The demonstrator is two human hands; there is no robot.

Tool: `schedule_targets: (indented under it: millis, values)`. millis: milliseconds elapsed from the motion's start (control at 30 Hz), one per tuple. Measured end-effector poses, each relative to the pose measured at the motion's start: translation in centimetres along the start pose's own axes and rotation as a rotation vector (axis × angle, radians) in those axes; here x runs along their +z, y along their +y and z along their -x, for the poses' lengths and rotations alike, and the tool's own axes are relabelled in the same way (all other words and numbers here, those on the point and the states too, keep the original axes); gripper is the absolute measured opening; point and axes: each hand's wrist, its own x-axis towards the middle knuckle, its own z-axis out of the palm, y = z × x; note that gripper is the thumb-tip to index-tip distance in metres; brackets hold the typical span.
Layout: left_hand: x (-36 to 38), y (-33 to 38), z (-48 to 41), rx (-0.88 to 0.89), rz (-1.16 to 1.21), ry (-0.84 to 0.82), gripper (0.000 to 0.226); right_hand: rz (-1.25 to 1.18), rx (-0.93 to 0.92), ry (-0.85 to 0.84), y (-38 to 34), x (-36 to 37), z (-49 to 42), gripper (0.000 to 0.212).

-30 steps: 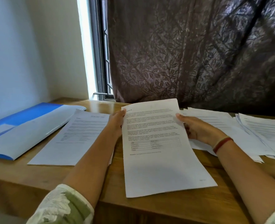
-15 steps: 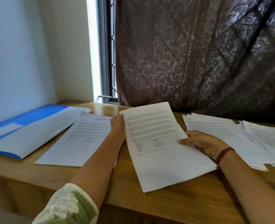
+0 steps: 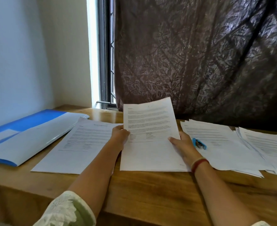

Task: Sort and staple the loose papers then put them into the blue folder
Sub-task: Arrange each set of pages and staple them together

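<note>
Between my hands stands a printed paper set (image 3: 150,128), its top raised toward the curtain and its bottom edge on the wooden table (image 3: 142,188). My left hand (image 3: 119,136) grips its left edge, my right hand (image 3: 182,144) grips its right edge with the thumb on the front. Another printed sheet (image 3: 79,147) lies flat to the left. The blue folder (image 3: 28,136) lies open at the far left. A small blue stapler (image 3: 199,143) rests on the loose papers (image 3: 232,147) just right of my right hand.
A dark patterned curtain (image 3: 199,62) hangs right behind the table. A window frame (image 3: 105,62) and white wall stand at the back left. More loose sheets (image 3: 271,149) fan out toward the right edge.
The paper set has been tipped up more upright and squared between both hands. My right hand slid down its right edge, and the blue stapler has come into sight beside it.
</note>
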Motion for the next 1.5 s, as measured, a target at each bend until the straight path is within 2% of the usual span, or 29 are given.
schedule_targets:
  millis: [267,433,500,567,667,733,800,867,1033,1133,1200,1300,1367,1500]
  values:
    - [0.3,0.0,0.1,0.097,-0.060,-0.064,0.039,0.025,-0.027,0.018,0.1,0.1,0.4,0.045]
    - [0.2,0.5,0.7,0.053,-0.141,-0.054,0.021,0.044,-0.004,0.016,-0.1,0.2,0.4,0.043]
    - [0.1,0.5,0.9,0.065,-0.193,-0.110,0.024,0.040,-0.001,0.013,0.0,0.1,0.4,0.041]
    - [0.0,0.6,1.3,0.082,-0.250,-0.125,0.037,0.000,0.019,0.026,0.1,0.1,0.2,0.040]
    - [-0.2,1.2,2.1,0.152,-0.513,-0.083,0.057,-0.154,0.040,0.069,0.1,0.3,0.0,0.027]
    - [-0.2,1.4,2.5,0.191,-0.643,-0.072,0.057,-0.199,0.033,0.082,-0.3,0.4,0.1,0.020]
    - [-0.3,1.5,2.6,0.213,-0.670,-0.062,0.051,-0.221,0.044,0.062,-0.5,0.4,0.4,0.018]
    - [-0.5,1.7,2.5,0.233,-0.648,-0.041,0.043,-0.230,0.063,0.027,-0.5,0.6,0.5,0.018]
    - [-3.0,3.4,1.3,0.249,-0.417,0.115,0.043,-0.099,0.099,-0.042,-0.8,1.5,1.2,0.042]
    - [-5.8,3.1,0.2,0.208,-0.536,0.224,0.040,-0.071,0.094,-0.046,-0.9,1.8,1.1,0.044]
    - [-7.2,2.7,-0.5,0.154,-0.489,0.200,0.033,0.000,0.058,-0.014,-0.8,1.7,0.9,0.037]
    - [-7.3,3.4,-0.1,0.037,-0.105,0.106,0.013,0.025,0.027,0.006,-0.6,1.1,0.7,0.026]
    - [-6.4,3.6,0.1,-0.096,0.043,0.062,0.024,-0.046,0.039,0.014,-0.5,0.8,0.4,0.020]
    - [-5.6,3.6,0.7,-0.198,0.160,-0.065,0.033,-0.206,0.086,0.084,-0.4,0.1,-0.3,0.014]
